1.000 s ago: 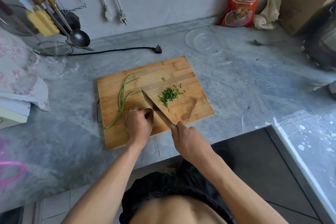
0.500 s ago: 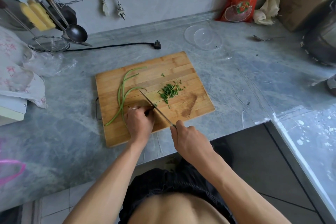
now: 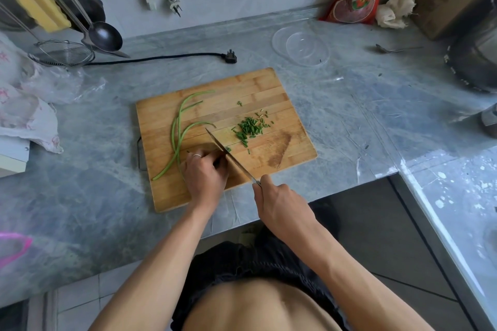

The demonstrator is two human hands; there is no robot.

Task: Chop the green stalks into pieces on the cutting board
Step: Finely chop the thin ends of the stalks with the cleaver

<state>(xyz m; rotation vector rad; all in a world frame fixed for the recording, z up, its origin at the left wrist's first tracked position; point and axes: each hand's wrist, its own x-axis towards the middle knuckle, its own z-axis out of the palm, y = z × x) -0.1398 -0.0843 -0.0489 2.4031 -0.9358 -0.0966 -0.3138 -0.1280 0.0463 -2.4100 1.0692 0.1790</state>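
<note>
On the bamboo cutting board [image 3: 269, 88] the uncut green stalks [image 3: 178, 131] wait at the left; the left hand [image 3: 205, 173] curls over what seems a hidden bunch, steadying it against the knife [image 3: 228, 154], gripped by the right hand [image 3: 282, 204], chopped pieces [image 3: 248, 129] beyond

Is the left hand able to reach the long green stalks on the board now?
Probably yes. The left hand rests on the cutting board, pressing the near ends of the green stalks. The knife lies on its right, so nothing stands between.
</note>
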